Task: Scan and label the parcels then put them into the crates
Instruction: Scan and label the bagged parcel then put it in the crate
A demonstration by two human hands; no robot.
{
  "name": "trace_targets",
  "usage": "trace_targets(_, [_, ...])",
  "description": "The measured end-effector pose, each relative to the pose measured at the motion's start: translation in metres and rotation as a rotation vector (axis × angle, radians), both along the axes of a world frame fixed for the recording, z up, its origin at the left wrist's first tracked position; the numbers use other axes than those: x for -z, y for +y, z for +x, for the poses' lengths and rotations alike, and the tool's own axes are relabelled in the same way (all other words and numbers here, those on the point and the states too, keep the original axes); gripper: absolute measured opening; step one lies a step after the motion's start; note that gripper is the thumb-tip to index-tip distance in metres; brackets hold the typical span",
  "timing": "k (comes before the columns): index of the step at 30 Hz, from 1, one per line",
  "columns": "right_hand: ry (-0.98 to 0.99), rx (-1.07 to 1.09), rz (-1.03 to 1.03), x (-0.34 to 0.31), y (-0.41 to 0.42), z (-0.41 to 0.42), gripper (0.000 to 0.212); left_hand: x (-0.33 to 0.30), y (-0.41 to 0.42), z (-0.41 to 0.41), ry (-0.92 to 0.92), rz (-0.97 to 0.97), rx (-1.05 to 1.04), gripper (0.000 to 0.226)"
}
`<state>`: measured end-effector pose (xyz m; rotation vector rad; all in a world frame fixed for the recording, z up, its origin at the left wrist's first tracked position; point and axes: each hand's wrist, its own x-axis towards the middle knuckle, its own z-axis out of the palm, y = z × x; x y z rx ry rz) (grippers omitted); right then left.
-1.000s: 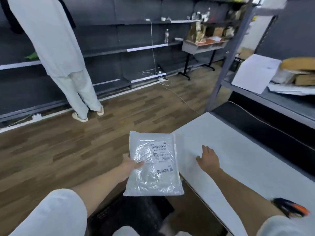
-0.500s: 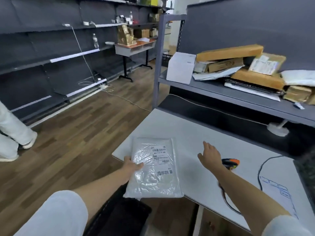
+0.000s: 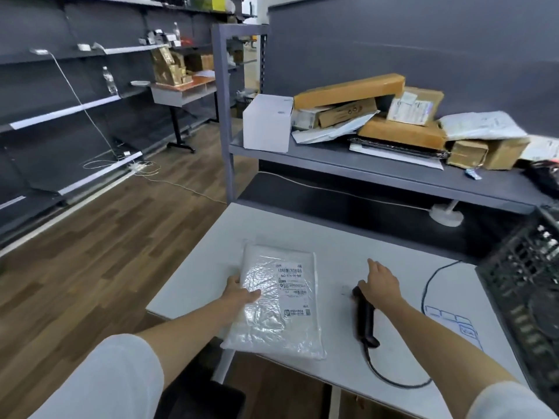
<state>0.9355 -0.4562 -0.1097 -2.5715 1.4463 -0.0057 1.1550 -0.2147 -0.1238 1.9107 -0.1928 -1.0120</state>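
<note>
Water bottle [image 3: 109,81] — dark wall shelf [image 3: 65,110]

Dark empty wall shelves [image 3: 60,110] line the frame's left above a brown wood-plank floor [image 3: 99,252]; a grey wall panel [image 3: 423,40] fills the upper right.

You have one white table [image 3: 272,225] in front of you, and the counts run from there. On it lie one clear-wrapped parcel [image 3: 272,303], one black handheld scanner [image 3: 366,320] with one cable [image 3: 390,379], and one sheet of labels [image 3: 456,323] toward its right side. Your two hands are over it: left hand [image 3: 239,294], right hand [image 3: 381,284]. At its right edge sits one black crate [image 3: 526,294]. On the grey shelf [image 3: 378,170] behind the table you can count one white box [image 3: 267,124], about five brown cardboard parcels and about three pale mailer bags; the pile overlaps, so those last counts are uncertain.
</note>
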Motion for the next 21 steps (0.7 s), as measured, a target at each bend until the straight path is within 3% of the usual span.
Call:
trace_targets(12, [0.02,0.064,0.012,0.015,-0.043,-0.007,0.059,0.019,-0.07,-0.019,-0.049,0.066,0.139,0.065])
trace_targets(17, [0.0,0.208,0.094,0.031,-0.044,-0.02,0.055,0.026,-0.102,-0.011,-0.103,0.141,0.277,0.066])
trace_targets(21, [-0.013,0.393,0.208,0.039,-0.04,-0.023,0.068,0.026,-0.12,-0.009,-0.242,0.252,0.337,0.067])
